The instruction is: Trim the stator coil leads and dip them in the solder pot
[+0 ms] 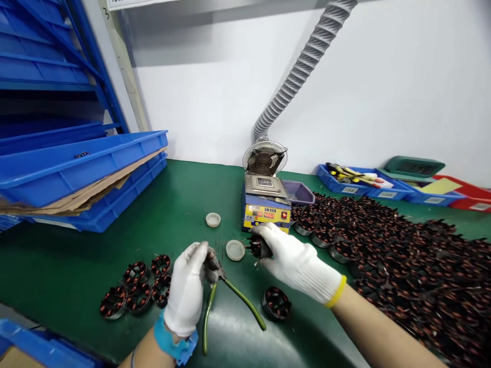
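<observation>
My right hand (pixel 286 255), in a white knit glove with a yellow cuff, is closed around a black motor stator (pixel 258 246) with copper windings. It holds the stator on its side, just in front of the solder pot (pixel 266 204). The fingers of my left hand (pixel 190 289), gloved in white with darkened fingertips, are pinched together; what they hold, if anything, is hidden. Beside those fingertips, green-handled pliers (pixel 235 291) lie with handles spread. Another stator (pixel 276 303) rests on the green bench below my right hand. Between the hands sits a small round white dish (pixel 235 250).
A second white dish (pixel 213 220) stands farther back. Several stators (pixel 138 295) are grouped at left; a large mass of them (pixel 406 260) covers the right. Blue trays (pixel 88 168) are stacked at left. A grey hose (pixel 303 71) runs above the pot. Tool bins (pixel 351 189) line the wall.
</observation>
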Demonstrator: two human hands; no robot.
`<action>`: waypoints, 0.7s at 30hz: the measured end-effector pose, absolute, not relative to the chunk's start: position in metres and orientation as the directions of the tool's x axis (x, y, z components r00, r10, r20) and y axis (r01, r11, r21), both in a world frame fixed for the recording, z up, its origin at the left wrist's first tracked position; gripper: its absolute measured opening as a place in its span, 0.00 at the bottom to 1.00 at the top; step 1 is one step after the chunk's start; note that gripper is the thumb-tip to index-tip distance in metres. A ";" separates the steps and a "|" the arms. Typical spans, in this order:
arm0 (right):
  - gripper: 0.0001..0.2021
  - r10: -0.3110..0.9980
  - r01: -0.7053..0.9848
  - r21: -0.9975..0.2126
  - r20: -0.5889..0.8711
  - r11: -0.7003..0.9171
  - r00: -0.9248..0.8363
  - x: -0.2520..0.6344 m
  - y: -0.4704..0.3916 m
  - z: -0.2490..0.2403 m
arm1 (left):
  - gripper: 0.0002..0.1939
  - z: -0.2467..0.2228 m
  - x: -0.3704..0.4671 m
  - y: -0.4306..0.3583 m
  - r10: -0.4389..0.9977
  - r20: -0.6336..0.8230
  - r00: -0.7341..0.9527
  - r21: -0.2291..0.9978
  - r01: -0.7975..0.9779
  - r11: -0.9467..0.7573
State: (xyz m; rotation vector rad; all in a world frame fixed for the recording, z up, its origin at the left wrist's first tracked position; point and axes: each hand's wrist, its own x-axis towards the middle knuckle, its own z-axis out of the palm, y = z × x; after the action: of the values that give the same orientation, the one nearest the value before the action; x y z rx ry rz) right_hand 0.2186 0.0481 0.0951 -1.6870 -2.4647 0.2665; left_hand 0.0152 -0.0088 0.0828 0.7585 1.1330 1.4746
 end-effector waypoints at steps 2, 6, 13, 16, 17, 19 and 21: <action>0.29 0.904 0.901 -0.130 -0.060 0.413 -0.423 0.212 0.063 0.099 | 0.19 0.078 0.016 -0.007 0.962 -0.098 -0.253 0.926 -0.379 -0.005; 0.25 0.860 0.867 0.082 -0.200 0.492 -0.469 0.190 0.077 0.104 | 0.18 0.076 0.016 -0.006 0.934 -0.083 -0.348 0.903 -0.423 -0.077; 0.19 0.836 0.789 0.282 -0.251 0.546 -0.488 0.159 0.072 0.110 | 0.17 0.080 0.017 -0.008 0.950 -0.105 -0.295 0.866 -0.497 -0.059; 0.18 0.818 0.763 0.298 -0.261 0.574 -0.513 0.156 0.074 0.112 | 0.18 0.082 0.017 -0.009 0.951 -0.098 -0.293 0.862 -0.503 -0.066; 0.18 0.814 0.758 0.299 -0.263 0.580 -0.518 0.156 0.076 0.112 | 0.18 0.083 0.017 -0.009 0.952 -0.095 -0.290 0.861 -0.504 -0.068; 0.16 0.807 0.753 0.294 -0.267 0.589 -0.526 0.156 0.079 0.112 | 0.17 0.085 0.016 -0.010 0.954 -0.091 -0.286 0.855 -0.514 -0.073; 0.16 0.804 0.753 0.287 -0.270 0.592 -0.529 0.157 0.081 0.113 | 0.17 0.088 0.016 -0.011 0.952 -0.090 -0.294 0.845 -0.529 -0.083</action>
State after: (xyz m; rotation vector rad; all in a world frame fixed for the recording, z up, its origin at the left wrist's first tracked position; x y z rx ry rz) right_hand 0.1568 0.0814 0.1129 -1.6025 -3.1281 -0.2422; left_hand 0.0159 -0.0109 0.0875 0.6090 0.9837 1.6427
